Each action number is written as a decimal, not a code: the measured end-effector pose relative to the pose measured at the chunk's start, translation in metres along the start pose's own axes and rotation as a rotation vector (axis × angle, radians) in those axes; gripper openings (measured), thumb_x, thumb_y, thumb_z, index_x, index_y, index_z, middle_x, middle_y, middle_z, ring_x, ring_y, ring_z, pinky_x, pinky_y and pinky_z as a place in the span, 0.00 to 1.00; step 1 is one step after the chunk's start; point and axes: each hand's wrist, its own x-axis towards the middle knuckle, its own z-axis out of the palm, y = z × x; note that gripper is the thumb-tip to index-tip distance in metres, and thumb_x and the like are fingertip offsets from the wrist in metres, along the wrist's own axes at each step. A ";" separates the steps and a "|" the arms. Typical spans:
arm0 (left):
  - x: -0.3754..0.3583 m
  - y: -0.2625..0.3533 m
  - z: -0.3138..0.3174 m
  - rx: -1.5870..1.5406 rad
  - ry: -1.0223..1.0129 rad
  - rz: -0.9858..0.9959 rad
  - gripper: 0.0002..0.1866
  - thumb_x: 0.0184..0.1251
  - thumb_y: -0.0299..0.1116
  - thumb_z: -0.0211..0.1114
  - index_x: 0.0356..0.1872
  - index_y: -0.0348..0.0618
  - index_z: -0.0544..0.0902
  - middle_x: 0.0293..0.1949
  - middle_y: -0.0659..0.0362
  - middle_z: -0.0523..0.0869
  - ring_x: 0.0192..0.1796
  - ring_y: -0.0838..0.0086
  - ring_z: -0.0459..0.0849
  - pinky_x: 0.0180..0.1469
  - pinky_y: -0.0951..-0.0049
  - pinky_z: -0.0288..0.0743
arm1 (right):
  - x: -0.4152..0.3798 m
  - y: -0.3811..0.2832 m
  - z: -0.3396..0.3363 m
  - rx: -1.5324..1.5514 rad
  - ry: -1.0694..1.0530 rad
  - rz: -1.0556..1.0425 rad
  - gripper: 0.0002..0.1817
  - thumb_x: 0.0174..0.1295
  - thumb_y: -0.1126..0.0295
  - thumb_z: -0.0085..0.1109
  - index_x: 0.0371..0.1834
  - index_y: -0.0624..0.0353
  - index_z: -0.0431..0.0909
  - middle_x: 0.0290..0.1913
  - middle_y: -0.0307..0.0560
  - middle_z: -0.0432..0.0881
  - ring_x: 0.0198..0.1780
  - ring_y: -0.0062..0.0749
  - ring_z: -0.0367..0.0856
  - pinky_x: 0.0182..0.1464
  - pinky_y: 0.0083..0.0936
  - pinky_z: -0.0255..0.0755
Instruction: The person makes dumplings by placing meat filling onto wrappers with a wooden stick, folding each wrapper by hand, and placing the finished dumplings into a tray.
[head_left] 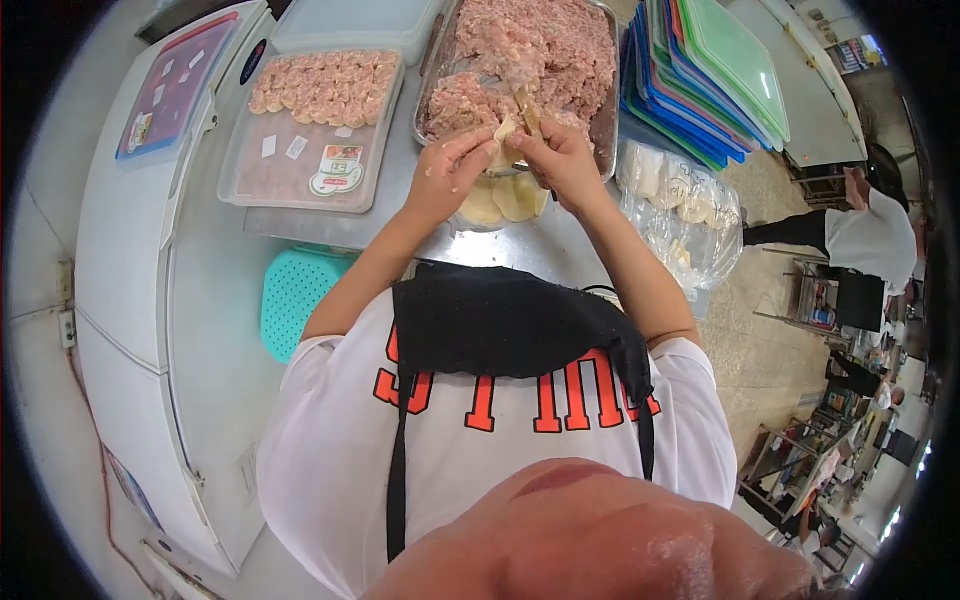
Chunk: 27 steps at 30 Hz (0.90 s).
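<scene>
My left hand (452, 172) pinches a thin pale-yellow dumpling wrapper (506, 137) in front of the meat tray. Against its other side is my right hand (562, 160), fingers closed round a narrow tan flat stick (527, 108) that points toward the meat. Pink minced meat (540, 50) fills the metal tray (612, 100) just beyond both hands. Below my hands lies a stack of round wrappers (515, 198). To the left, a translucent plastic lid or box (245, 170) carries rows of shaped filled dumplings (325, 85).
Colored plastic lids (735, 70) are piled right of the tray, above bagged wrappers (690, 200). A white freezer (130, 230) stands left; a turquoise perforated basket or stool (298, 300) is beneath the table (400, 225). Another person (870, 240) is at far right.
</scene>
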 end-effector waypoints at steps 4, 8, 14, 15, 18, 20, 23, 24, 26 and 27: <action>0.003 0.001 -0.001 -0.214 -0.045 -0.304 0.12 0.66 0.31 0.63 0.44 0.33 0.81 0.39 0.55 0.86 0.41 0.75 0.84 0.46 0.74 0.77 | 0.002 0.007 -0.001 -0.098 0.028 -0.071 0.12 0.62 0.61 0.61 0.42 0.57 0.81 0.24 0.27 0.75 0.20 0.08 0.64 0.20 0.12 0.53; 0.003 -0.011 0.004 -0.929 0.088 -0.500 0.13 0.67 0.29 0.62 0.50 0.35 0.79 0.44 0.59 0.84 0.43 0.77 0.83 0.47 0.77 0.77 | -0.004 -0.002 -0.001 -0.002 0.052 -0.034 0.12 0.62 0.63 0.61 0.44 0.57 0.79 0.20 0.26 0.69 0.18 0.10 0.60 0.19 0.14 0.51; 0.009 -0.012 -0.003 -1.271 0.128 -0.581 0.17 0.70 0.27 0.55 0.56 0.30 0.72 0.52 0.51 0.80 0.55 0.68 0.80 0.57 0.70 0.75 | -0.006 0.003 -0.009 0.248 -0.110 0.138 0.07 0.63 0.66 0.60 0.38 0.56 0.74 0.16 0.26 0.61 0.14 0.11 0.54 0.16 0.15 0.46; 0.009 -0.012 -0.005 -1.272 0.128 -0.579 0.17 0.70 0.27 0.55 0.56 0.30 0.72 0.52 0.51 0.80 0.55 0.68 0.80 0.57 0.70 0.75 | -0.006 0.003 -0.008 0.264 -0.134 0.143 0.07 0.63 0.67 0.60 0.33 0.54 0.72 0.16 0.26 0.60 0.14 0.11 0.53 0.15 0.14 0.44; 0.008 -0.018 -0.006 -1.165 0.075 -0.650 0.16 0.71 0.28 0.54 0.57 0.33 0.73 0.53 0.51 0.80 0.57 0.68 0.79 0.58 0.69 0.75 | -0.006 -0.005 -0.007 0.267 -0.091 0.128 0.07 0.64 0.67 0.60 0.32 0.54 0.72 0.15 0.26 0.61 0.13 0.10 0.54 0.15 0.14 0.44; 0.005 -0.029 0.000 -0.307 0.123 -0.295 0.16 0.67 0.35 0.62 0.52 0.37 0.77 0.49 0.56 0.82 0.49 0.72 0.82 0.50 0.72 0.76 | -0.005 -0.008 -0.008 0.253 -0.087 0.133 0.07 0.63 0.65 0.61 0.34 0.55 0.74 0.16 0.27 0.62 0.14 0.11 0.55 0.16 0.15 0.46; 0.004 0.000 0.001 -0.170 0.048 -0.157 0.16 0.63 0.35 0.66 0.48 0.38 0.78 0.44 0.57 0.82 0.45 0.74 0.82 0.49 0.73 0.76 | -0.004 -0.008 -0.007 0.231 -0.081 0.137 0.08 0.63 0.64 0.62 0.36 0.56 0.77 0.18 0.27 0.66 0.15 0.11 0.58 0.16 0.15 0.48; 0.003 0.004 0.005 -0.170 0.048 -0.160 0.16 0.63 0.35 0.66 0.48 0.38 0.78 0.44 0.57 0.82 0.45 0.74 0.82 0.49 0.73 0.76 | -0.004 -0.007 -0.005 0.224 -0.082 0.139 0.09 0.63 0.64 0.62 0.37 0.56 0.78 0.18 0.27 0.68 0.15 0.11 0.60 0.16 0.15 0.49; 0.001 0.008 0.012 -0.353 -0.067 -0.210 0.14 0.61 0.33 0.68 0.44 0.37 0.79 0.39 0.59 0.82 0.42 0.76 0.81 0.48 0.74 0.75 | -0.007 -0.012 0.001 0.229 -0.079 0.122 0.09 0.63 0.64 0.62 0.38 0.56 0.78 0.19 0.28 0.70 0.16 0.11 0.61 0.16 0.15 0.50; 0.002 0.007 0.011 -0.259 -0.090 -0.216 0.13 0.61 0.32 0.68 0.43 0.37 0.80 0.38 0.60 0.82 0.41 0.78 0.80 0.46 0.76 0.75 | -0.007 -0.014 0.003 0.233 -0.075 0.100 0.09 0.63 0.64 0.62 0.39 0.57 0.78 0.20 0.28 0.71 0.16 0.11 0.63 0.17 0.14 0.51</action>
